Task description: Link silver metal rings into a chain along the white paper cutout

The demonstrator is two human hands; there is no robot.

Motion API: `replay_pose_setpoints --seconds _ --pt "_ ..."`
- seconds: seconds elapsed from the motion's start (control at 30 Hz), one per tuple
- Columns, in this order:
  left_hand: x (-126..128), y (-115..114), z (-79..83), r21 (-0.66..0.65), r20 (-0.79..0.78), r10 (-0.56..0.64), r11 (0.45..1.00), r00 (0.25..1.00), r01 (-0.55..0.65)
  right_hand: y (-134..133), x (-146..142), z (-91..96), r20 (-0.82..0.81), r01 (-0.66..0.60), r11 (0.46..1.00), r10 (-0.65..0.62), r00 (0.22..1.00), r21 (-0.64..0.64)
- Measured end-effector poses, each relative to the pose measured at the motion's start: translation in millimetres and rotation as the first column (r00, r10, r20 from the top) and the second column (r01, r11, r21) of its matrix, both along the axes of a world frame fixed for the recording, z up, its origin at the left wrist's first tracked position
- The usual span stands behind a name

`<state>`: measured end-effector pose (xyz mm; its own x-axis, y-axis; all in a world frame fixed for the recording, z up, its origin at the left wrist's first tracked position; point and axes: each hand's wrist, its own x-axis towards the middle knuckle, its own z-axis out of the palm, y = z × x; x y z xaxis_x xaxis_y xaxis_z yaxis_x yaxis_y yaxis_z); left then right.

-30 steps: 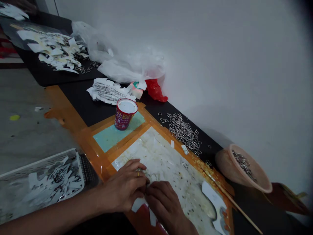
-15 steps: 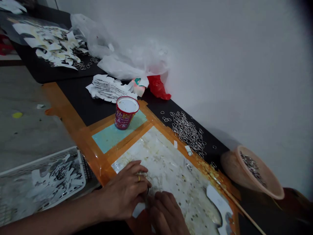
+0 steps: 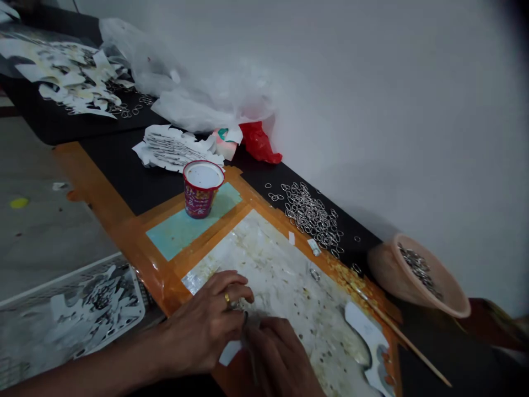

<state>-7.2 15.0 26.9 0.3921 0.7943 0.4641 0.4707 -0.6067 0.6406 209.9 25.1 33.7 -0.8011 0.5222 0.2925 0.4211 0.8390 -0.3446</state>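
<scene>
My left hand (image 3: 212,317), with a gold ring on one finger, is curled over the near left part of the stained white sheet (image 3: 268,259). A small silvery glint (image 3: 237,304) shows between its fingers, too hidden to name. Close against it, my right hand (image 3: 281,353) is closed, fingertips meeting those of the left. From below the left fingers juts the corner of a white piece (image 3: 230,352); the rest of it is covered by the hands. On the sheet's right side lies a curved white cutout (image 3: 367,339), and a loose metal ring (image 3: 314,274) lies farther up.
Many metal rings (image 3: 309,212) are heaped beside the wall, near a peach bowl (image 3: 454,286) of more rings. A wooden stick (image 3: 407,339) rests on the right. A red cup (image 3: 200,193) stands beyond the sheet; stacked white cutouts (image 3: 176,149) lie behind. A basket (image 3: 138,298) sits lower left.
The view has shifted slightly, so the table things appear farther left. Both hands stay together over the sheet, with the fingers moved a little; the white corner shows slightly farther left.
</scene>
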Motion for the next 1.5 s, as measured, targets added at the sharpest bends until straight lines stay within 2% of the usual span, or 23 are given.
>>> replay_pose_setpoints --seconds 0.13,0.27,0.37,0.43,0.57,0.67,0.77,0.93,1.17,1.5 --pt "-1 -3 4.6 -0.037 -0.036 -0.019 0.999 0.999 0.018 -2 -1 8.8 0.06 -0.03 0.996 0.036 0.998 -0.084" --pt "-4 -5 10.6 -0.124 -0.15 -0.06 0.991 0.987 0.042 -4 -3 11.9 0.059 -0.015 0.989 0.024 0.998 -0.144" --pt "-7 -5 16.1 -0.218 -0.191 -0.116 0.973 0.975 0.073 -4 -4 13.5 0.051 -0.01 0.992 0.017 0.999 -0.125" --pt "-9 -5 17.3 -0.267 -0.148 -0.122 0.96 0.981 0.079 -4 -3 14.3 0.074 0.001 0.995 0.006 0.997 -0.098" --pt "-10 -4 14.2 -0.326 -0.045 -0.035 0.945 0.998 0.018 -5 0 15.0 0.098 0.002 0.994 0.009 0.995 -0.106" --pt "-9 1 15.3 -0.331 -0.178 -0.08 0.944 0.981 0.017 -5 2 12.4 0.087 0.004 0.995 0.004 0.996 -0.095" --pt "-8 10 21.0 -0.315 -0.279 -0.168 0.946 0.946 0.075 -6 4 7.4 0.077 0.007 0.998 -0.002 0.997 -0.07" --pt "-5 27 28.9 -0.295 -0.349 -0.25 0.944 0.903 0.148 -7 5 3.1 0.086 0.018 0.999 -0.015 0.996 -0.028" --pt "0 42 37.1 -0.313 -0.398 -0.338 0.924 0.853 0.22 -4 9 11.3 0.074 -0.013 0.999 0.01 0.997 0.034" --pt "-4 31 47.7 -0.289 -0.434 -0.365 0.922 0.824 0.256 -6 10 13.7 0.058 0.051 0.998 -0.053 0.997 0.03"
